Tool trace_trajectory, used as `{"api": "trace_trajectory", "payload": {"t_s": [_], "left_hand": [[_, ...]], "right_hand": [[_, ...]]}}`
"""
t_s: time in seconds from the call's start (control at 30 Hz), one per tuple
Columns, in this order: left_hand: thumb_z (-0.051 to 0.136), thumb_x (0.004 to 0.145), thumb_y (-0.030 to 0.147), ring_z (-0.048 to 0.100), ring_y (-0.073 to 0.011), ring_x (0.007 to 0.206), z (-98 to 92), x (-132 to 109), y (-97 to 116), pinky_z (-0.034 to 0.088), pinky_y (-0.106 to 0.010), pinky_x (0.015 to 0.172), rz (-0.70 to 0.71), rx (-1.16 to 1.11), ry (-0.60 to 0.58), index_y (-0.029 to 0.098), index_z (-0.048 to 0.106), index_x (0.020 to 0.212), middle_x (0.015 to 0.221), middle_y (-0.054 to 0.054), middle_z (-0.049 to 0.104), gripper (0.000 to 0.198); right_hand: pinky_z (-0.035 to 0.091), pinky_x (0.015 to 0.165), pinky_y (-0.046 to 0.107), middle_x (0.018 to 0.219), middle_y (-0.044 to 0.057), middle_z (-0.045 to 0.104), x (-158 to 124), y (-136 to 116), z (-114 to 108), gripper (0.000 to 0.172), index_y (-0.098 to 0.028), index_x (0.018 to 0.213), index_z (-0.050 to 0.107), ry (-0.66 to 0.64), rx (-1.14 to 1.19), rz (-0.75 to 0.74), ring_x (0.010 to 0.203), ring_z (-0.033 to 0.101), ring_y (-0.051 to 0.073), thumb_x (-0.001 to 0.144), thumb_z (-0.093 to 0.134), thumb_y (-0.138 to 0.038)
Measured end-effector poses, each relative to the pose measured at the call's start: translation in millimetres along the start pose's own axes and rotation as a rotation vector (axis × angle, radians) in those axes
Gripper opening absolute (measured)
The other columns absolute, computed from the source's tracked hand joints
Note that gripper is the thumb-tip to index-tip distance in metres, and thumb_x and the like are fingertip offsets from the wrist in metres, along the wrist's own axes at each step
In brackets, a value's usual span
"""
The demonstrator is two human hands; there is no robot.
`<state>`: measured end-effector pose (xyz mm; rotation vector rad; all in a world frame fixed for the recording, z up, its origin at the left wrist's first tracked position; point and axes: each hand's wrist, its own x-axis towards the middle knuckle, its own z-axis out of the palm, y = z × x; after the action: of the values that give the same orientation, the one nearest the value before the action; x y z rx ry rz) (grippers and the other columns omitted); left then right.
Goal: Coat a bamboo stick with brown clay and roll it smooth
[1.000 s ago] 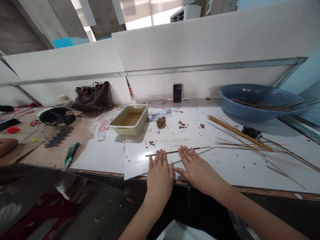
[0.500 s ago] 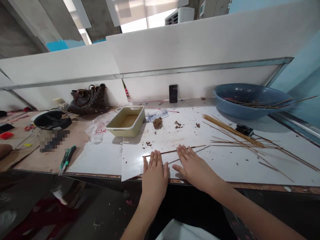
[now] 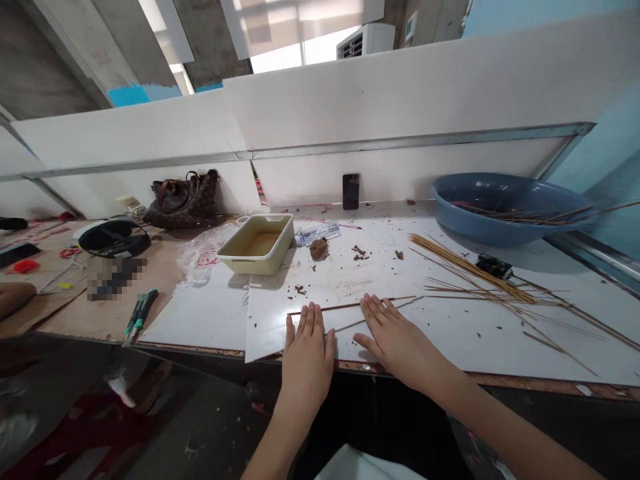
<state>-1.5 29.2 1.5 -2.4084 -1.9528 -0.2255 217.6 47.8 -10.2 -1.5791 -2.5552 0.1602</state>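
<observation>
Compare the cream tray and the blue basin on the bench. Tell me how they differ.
The cream tray is rectangular with straight walls, while the blue basin is rounded and looks much larger. The cream tray shows only a brownish layer in its bottom; the blue basin holds long thin sticks that jut past its rim. The cream tray stands left of the bench's middle, the blue basin at far right. Both are open-topped and stand upright.

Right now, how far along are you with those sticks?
Looks done: dark sticks lying in the wide blue bowl. In hand: your left hand and right hand lie flat on a thin brown stick. Left: the thin tan sticks on the white board and a brown lump.
</observation>
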Motion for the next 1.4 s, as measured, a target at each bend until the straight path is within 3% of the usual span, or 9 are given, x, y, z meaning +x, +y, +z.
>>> {"api": "trace_trajectory", "payload": {"t_s": [0.1, 0.3, 0.53, 0.67, 0.77, 1.0, 1.23, 1.4], "left_hand": [[0.030, 0.113, 0.034, 0.037, -0.0299, 0.162, -2.3, -1, -4, 0.026, -0.059, 0.134, 0.004, 0.009, -0.009, 0.008, 0.045, 0.164, 0.169, -0.017, 0.043, 0.059], [0.032, 0.113, 0.033, 0.038, -0.0309, 0.161, -13.6, 37, -4, 0.022, -0.060, 0.135, -0.040, -0.029, -0.067, 0.004, 0.046, 0.162, 0.168, -0.021, 0.045, 0.059], [0.031, 0.113, 0.032, 0.038, -0.0304, 0.161, 0.1, -10, -11, 0.026, -0.063, 0.133, 0.015, -0.024, -0.007, 0.015, 0.042, 0.167, 0.171, -0.014, 0.042, 0.057], [0.030, 0.113, 0.033, 0.038, -0.0314, 0.161, -8.4, 8, -8, 0.021, -0.065, 0.133, -0.035, -0.020, -0.039, 0.010, 0.046, 0.164, 0.169, -0.017, 0.044, 0.058], [0.030, 0.113, 0.033, 0.039, -0.0311, 0.161, -15.9, 27, -5, 0.019, -0.065, 0.134, -0.078, -0.024, -0.061, 0.005, 0.047, 0.162, 0.167, -0.021, 0.046, 0.059], [0.028, 0.113, 0.033, 0.039, -0.0325, 0.160, -7.2, -1, -5, 0.019, -0.068, 0.133, -0.057, -0.004, -0.009, 0.011, 0.048, 0.162, 0.168, -0.017, 0.045, 0.057], [0.031, 0.113, 0.033, 0.039, -0.0324, 0.160, -21.2, 31, -3, 0.012, -0.068, 0.134, -0.117, -0.020, -0.087, 0.005, 0.047, 0.161, 0.166, -0.021, 0.048, 0.058], [0.032, 0.113, 0.032, 0.040, -0.0334, 0.160, -12.9, 10, -2, 0.019, -0.065, 0.134, -0.106, 0.012, -0.044, 0.011, 0.049, 0.162, 0.167, -0.015, 0.048, 0.057]], "right_hand": [[0.027, 0.134, 0.056, 0.172, 0.026, 0.033, 1, 4, -2, 0.089, 0.001, 0.166, 0.037, -0.009, -0.001, -0.027, 0.162, 0.033, 0.035, 0.111, 0.019, -0.067], [0.025, 0.133, 0.061, 0.170, 0.021, 0.042, 38, 17, -15, 0.079, -0.012, 0.169, 0.037, -0.044, 0.044, 0.023, 0.162, 0.034, 0.035, 0.111, 0.028, -0.065], [0.029, 0.133, 0.059, 0.170, 0.027, 0.039, -3, 9, 7, 0.088, -0.002, 0.167, 0.037, 0.042, -0.005, -0.025, 0.161, 0.036, 0.037, 0.111, 0.021, -0.068], [0.028, 0.133, 0.057, 0.171, 0.022, 0.039, 16, 13, -1, 0.087, -0.010, 0.168, 0.039, 0.008, 0.019, 0.024, 0.162, 0.034, 0.035, 0.110, 0.020, -0.071], [0.024, 0.135, 0.056, 0.173, 0.025, 0.032, 33, 14, -10, 0.090, -0.003, 0.168, 0.034, -0.053, 0.028, 0.072, 0.164, 0.028, 0.035, 0.110, 0.022, -0.070], [0.025, 0.135, 0.053, 0.172, 0.029, 0.029, 1, 5, 1, 0.098, 0.004, 0.166, 0.034, 0.021, 0.002, 0.046, 0.163, 0.029, 0.036, 0.108, 0.017, -0.073], [0.023, 0.135, 0.056, 0.172, 0.026, 0.032, 36, 16, -13, 0.093, 0.001, 0.167, 0.034, -0.064, -0.015, 0.078, 0.164, 0.029, 0.034, 0.110, 0.014, -0.069], [0.024, 0.135, 0.054, 0.172, 0.029, 0.029, 17, 11, -2, 0.100, 0.006, 0.166, 0.031, -0.004, -0.019, 0.065, 0.164, 0.029, 0.035, 0.108, 0.013, -0.073]]}}
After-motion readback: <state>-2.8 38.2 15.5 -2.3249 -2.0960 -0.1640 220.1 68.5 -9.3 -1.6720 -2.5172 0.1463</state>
